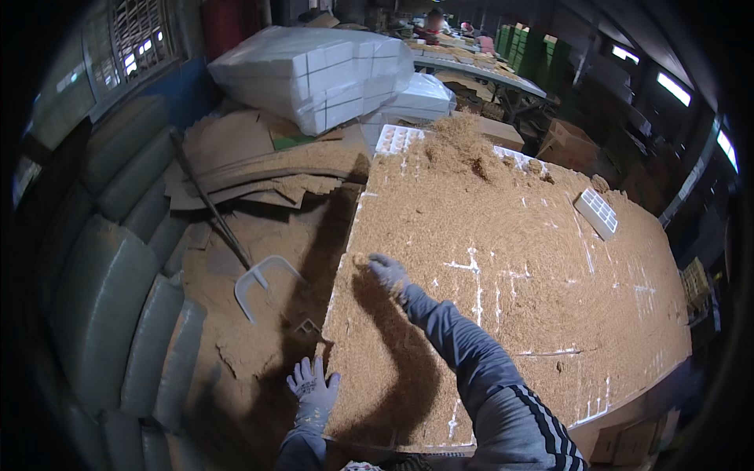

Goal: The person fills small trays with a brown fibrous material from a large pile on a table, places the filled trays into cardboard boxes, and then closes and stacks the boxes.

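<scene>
A layer of brown, sawdust-like material (pixel 530 259) covers a broad block of white trays; tray edges (pixel 473 266) show through in lines. My right hand (pixel 389 274), in a grey work glove, is low over the left part of this layer. Its fingers point left, beside a small clump of the material (pixel 360 259); whether it grips any is hidden. At the near left edge, my left hand (pixel 312 381), also gloved, is spread with fingers apart and its thumb by the edge. A small white gridded tray (pixel 596 213) lies on the layer at the far right.
A long-handled tool with a white D-shaped grip (pixel 253 279) leans left of the table. Stacked filled sacks (pixel 100 312) line the left side. Cardboard sheets (pixel 235 153) and plastic-wrapped white blocks (pixel 330 70) lie beyond. People work at a far table (pixel 483 70).
</scene>
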A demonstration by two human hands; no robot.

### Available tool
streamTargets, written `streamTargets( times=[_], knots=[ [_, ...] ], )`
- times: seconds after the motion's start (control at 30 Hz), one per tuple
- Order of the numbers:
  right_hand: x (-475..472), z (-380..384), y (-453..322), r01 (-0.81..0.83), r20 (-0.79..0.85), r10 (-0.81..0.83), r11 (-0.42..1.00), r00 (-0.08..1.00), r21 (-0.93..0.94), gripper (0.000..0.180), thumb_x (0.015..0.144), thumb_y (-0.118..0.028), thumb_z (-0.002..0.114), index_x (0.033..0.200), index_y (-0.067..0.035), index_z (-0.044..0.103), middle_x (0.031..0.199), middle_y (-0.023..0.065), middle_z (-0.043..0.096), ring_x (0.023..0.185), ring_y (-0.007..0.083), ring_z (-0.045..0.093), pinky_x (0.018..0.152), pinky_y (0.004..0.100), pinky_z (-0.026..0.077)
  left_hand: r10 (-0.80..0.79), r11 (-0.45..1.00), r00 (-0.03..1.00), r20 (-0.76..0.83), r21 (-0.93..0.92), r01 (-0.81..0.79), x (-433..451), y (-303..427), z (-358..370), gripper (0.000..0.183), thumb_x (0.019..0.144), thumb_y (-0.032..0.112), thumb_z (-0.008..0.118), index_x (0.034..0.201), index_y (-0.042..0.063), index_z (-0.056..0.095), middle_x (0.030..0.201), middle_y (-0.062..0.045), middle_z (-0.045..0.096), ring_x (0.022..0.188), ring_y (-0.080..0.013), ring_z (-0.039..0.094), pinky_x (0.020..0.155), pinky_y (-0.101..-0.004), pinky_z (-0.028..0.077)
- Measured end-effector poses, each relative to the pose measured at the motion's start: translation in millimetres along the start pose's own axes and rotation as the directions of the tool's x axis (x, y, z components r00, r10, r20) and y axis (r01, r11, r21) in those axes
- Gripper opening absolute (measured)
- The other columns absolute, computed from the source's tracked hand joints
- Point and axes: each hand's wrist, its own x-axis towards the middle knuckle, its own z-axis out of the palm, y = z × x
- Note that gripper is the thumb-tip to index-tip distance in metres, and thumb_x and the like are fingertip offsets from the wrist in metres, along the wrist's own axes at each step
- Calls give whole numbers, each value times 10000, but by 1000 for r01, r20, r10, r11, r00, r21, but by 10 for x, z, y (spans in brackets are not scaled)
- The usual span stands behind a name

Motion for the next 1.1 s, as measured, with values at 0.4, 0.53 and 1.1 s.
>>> streamTargets(
  times=[0.4, 0.53, 1.1],
  knots=[
    [-608, 1170, -681, 702, 550, -438, 411, 712, -582, 313, 831, -287, 544, 1081, -117, 626, 1166, 96, 556, 1176, 342, 427, 1017, 558, 252, -298, 544, 910, -289, -834, -86, -138, -455, 51, 471, 838, 159, 672, 1253, 5, 509, 1225, -208, 546, 1140, -346, 520, 971, -379, 414],
    [-629, 1125, -626, 714, 603, -384, 394, 700, -578, 324, 889, -255, 463, 1118, -77, 608, 1207, 126, 541, 1205, 386, 402, 1050, 546, 218, -615, 443, 780, -114, -869, 222, -452, -1284, 748, 479, 886, 222, 606, 1296, 14, 473, 1314, -191, 487, 1231, -321, 450, 1026, -373, 356],
    [-484, 1136, -432, 756, 708, -280, 346, 648, -555, 409, 968, -242, 292, 1117, -14, 598, 1216, 162, 557, 1261, 361, 379, 1092, 467, 219, -668, -528, 357, 653, -754, 390, -1844, -2231, 3176, 606, 898, 301, 589, 1371, -8, 368, 1293, -158, 498, 1168, -229, 495, 975, -318, 391]
  ],
)
